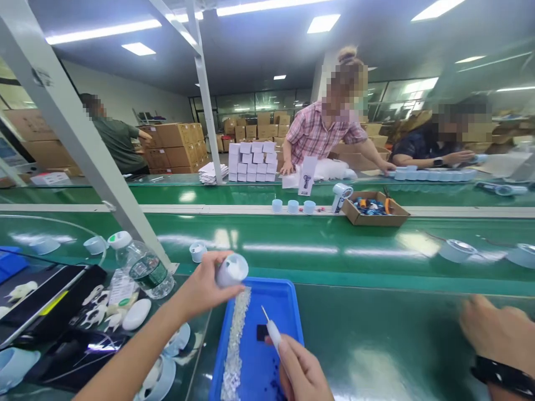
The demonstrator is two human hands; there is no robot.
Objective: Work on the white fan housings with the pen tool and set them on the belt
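White cup: just left of frame centre, open end appears turned up and toward the camera. Green bench fills the lower right; a co-worker's hand rests at the right edge. Blue tray, lower centre. Left hand, left of centre: grip curled around the cup, thumb along its lower side. Right hand, lower centre: grip pinched nearly together on a white tool.

Key relation: tool's long axis slants lower right to upper left; cup lies up and left of its thin tip, the two apart. Left hand has the cup, right hand stands off below. Smallest: clear pieces along tray's left side, black square just below the tip.
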